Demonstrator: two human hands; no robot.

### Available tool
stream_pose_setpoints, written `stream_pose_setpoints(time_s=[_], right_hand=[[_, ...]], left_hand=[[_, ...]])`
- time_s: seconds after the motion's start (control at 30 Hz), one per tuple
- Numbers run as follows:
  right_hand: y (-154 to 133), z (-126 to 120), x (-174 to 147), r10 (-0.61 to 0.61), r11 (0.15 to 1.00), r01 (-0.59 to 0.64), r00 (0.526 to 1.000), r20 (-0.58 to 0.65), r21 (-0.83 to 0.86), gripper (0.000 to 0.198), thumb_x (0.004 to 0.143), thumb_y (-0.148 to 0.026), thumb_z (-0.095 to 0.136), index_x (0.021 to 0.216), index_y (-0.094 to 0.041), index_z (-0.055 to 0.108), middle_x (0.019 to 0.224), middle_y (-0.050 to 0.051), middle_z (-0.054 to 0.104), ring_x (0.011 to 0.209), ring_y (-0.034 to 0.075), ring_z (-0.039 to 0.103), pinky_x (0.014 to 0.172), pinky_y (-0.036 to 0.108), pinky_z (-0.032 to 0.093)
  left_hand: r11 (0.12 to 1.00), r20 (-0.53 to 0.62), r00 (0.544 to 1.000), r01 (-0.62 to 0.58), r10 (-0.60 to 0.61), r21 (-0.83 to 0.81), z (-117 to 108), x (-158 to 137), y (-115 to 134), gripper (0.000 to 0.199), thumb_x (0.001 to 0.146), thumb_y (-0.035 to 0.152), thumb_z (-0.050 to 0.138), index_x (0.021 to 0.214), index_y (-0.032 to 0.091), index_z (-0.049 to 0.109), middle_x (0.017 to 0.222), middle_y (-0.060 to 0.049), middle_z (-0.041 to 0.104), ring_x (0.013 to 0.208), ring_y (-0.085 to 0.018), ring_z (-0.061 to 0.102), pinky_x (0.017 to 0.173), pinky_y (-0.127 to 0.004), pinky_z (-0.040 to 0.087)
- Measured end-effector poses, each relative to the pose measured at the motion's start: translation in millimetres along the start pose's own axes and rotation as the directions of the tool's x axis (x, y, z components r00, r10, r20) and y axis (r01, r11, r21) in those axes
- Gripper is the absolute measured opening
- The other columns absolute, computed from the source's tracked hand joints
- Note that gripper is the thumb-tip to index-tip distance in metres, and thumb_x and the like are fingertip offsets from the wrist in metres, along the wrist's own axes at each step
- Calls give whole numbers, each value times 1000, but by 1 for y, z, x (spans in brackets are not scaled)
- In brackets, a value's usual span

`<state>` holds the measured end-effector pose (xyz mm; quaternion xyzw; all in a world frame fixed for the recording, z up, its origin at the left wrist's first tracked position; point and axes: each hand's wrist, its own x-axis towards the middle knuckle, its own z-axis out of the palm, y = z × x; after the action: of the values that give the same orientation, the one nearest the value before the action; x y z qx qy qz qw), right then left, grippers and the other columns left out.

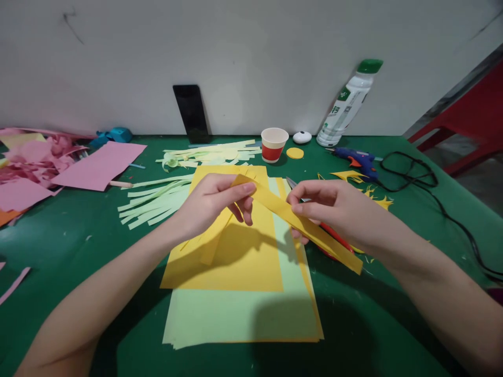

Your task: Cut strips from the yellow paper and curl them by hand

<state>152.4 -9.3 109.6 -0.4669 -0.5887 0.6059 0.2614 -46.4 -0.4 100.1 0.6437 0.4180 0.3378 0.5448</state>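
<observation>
Pinching a yellow paper strip (pixel 298 222), both hands; paper cup's (pixel 274 144) contents hidden.

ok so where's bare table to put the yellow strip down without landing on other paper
Bare green table lies front left, between the pale green strips and the left forearm. More shows front right, below the black cord. The middle is crowded: the stacked yellow and green sheets, scissors, both hands. Pink paper fills the far left.
</observation>
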Motion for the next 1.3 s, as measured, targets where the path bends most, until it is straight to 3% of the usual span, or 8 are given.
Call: stream_pose_setpoints(time_s=[0.13,0.33,0.4,0.57,0.77,0.9,1.07,1.3], right_hand=[[0,3,1,-7,1000,7,1000,-3,-24,12,74,-17,51,62,-20,50,60,-7,46,52,7,59,51,19,48],[4,9,2,-44,987,46,999,20,-154,10,73,-28,56,68,-20,50,62,-5,56,54,9,57,52,21,44],[5,8,3,-65,972,62,998,-6,-227,12,74,-31,54,69,-20,52,61,-4,56,51,9,53,46,21,38],[3,9,1,-51,976,50,999,-2,-213,13,75,-31,54,67,-20,53,65,-3,59,58,9,53,56,21,40],[0,9,-2,10,994,4,992,127,-108,9,75,-28,53,70,-20,52,69,-2,61,62,10,56,68,24,44],[2,7,0,-24,976,38,997,69,-214,12,76,-30,50,69,-20,52,66,-2,57,60,10,53,59,23,41],[3,6,0,-36,964,42,999,31,-264,8,72,-20,49,64,-20,49,54,-6,45,45,6,40,45,20,32],[-1,4,-3,6,972,5,999,46,-234,8,74,-24,48,67,-20,50,59,-4,56,50,11,57,56,23,44]], left_hand=[[998,43,998,-48,49,-31,3,2,-8,33,84,32,45,57,14,53,55,1,58,54,-10,59,59,-22,48],[931,142,987,18,-75,365,21,-4,-8,44,86,47,36,60,16,52,63,0,58,65,-12,56,65,-24,44],[914,163,984,5,-77,406,24,-6,-5,45,88,47,31,61,17,49,64,1,57,67,-12,56,68,-24,44],[922,233,971,-144,60,360,25,-6,-5,37,89,38,36,62,16,49,60,2,55,59,-8,53,63,-20,43],[945,243,967,-146,74,291,24,-8,-8,32,87,35,43,65,16,56,61,2,58,58,-7,54,58,-18,43],[944,230,970,-145,77,295,24,-9,-1,31,87,32,42,64,15,53,62,1,57,61,-8,55,62,-17,44],[950,219,974,-125,62,288,21,-7,6,29,88,30,39,67,15,52,67,1,55,64,-8,56,65,-19,46],[977,116,990,-103,82,185,10,-4,1,27,87,34,43,70,14,53,64,1,56,60,-9,58,65,-21,48]])
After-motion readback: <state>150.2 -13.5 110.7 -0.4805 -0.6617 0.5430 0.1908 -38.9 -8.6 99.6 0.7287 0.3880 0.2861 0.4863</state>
